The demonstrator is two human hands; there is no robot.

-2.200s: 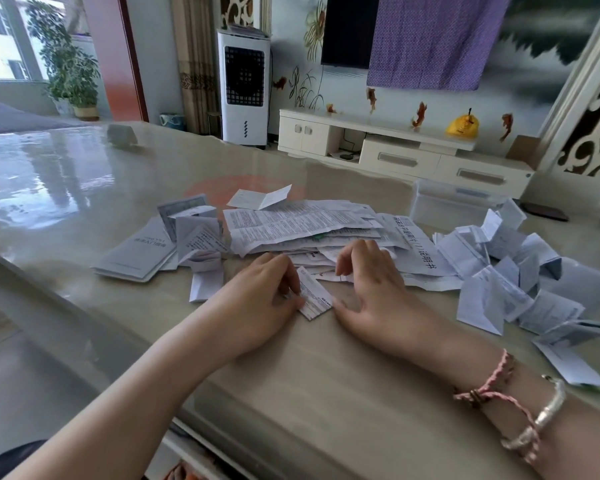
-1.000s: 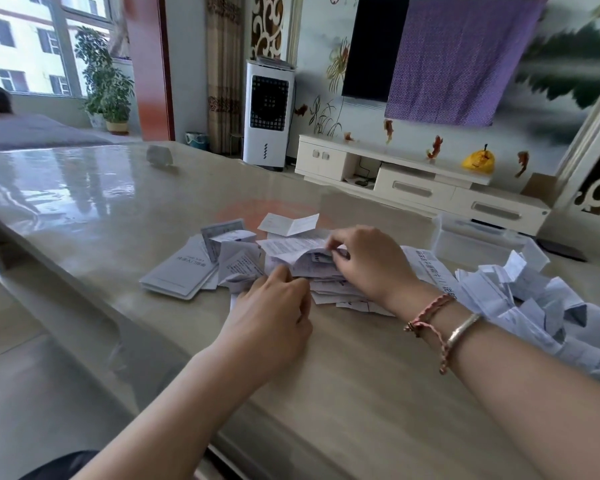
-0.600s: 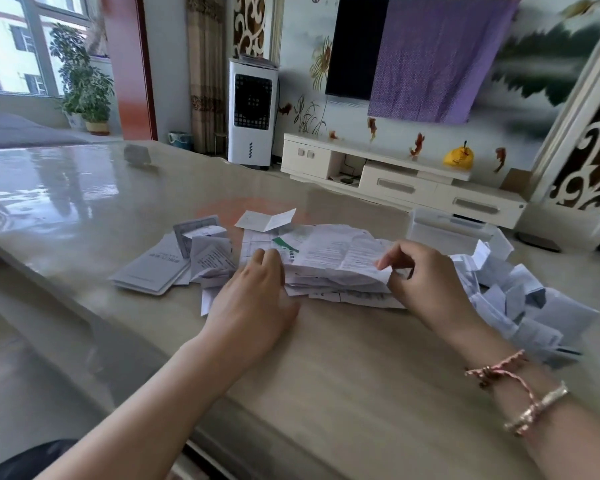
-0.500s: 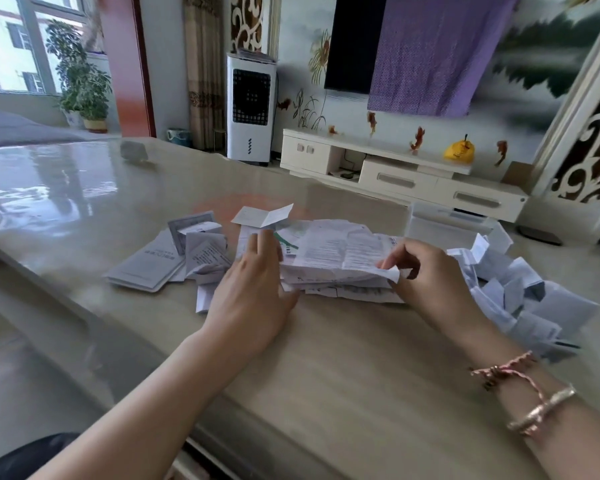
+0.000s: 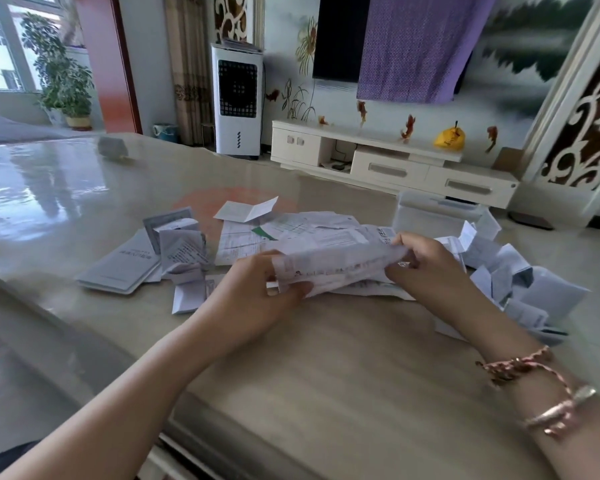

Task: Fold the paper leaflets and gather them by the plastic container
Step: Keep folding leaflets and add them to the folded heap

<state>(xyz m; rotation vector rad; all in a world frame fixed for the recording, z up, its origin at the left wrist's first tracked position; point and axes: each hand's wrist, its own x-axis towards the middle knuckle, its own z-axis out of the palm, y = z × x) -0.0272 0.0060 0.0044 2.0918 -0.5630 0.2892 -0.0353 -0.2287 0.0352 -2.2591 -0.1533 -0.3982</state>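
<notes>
Both hands up at mid-frame, sharing one leaflet (image 5: 340,268). Left hand (image 5: 253,299) pinches its left end, thumb on top, fingers curled under. Right hand (image 5: 426,268) grips the right end, fingers bent round the paper edge. The sheet sags a bit btwn them, lifted just off the table (image 5: 326,375), print blurred, can't read it.

Right behind it, center frame: loose pile of unfolded leaflets (image 5: 291,233), flat-ish, overlapping, one w/ a green mark. A small creased sheet (image 5: 246,211) sits just beyond the pile, half open like a tent.

Left of center: flat booklet (image 5: 122,268) lying on the table, w/ a few small folded bits (image 5: 184,251) touching its right side.

Right side of frame: heap of folded leaflets (image 5: 520,282), crumpled-looking, piled against each other, running toward the lower right. Plastic container (image 5: 433,216) stands just behind that heap, upper right of the table, clear-ish walls; contents can't tell.

Right wrist, lower right: braided pink cord bracelet (image 5: 520,365) and a metal bangle (image 5: 561,410) beside it.
</notes>
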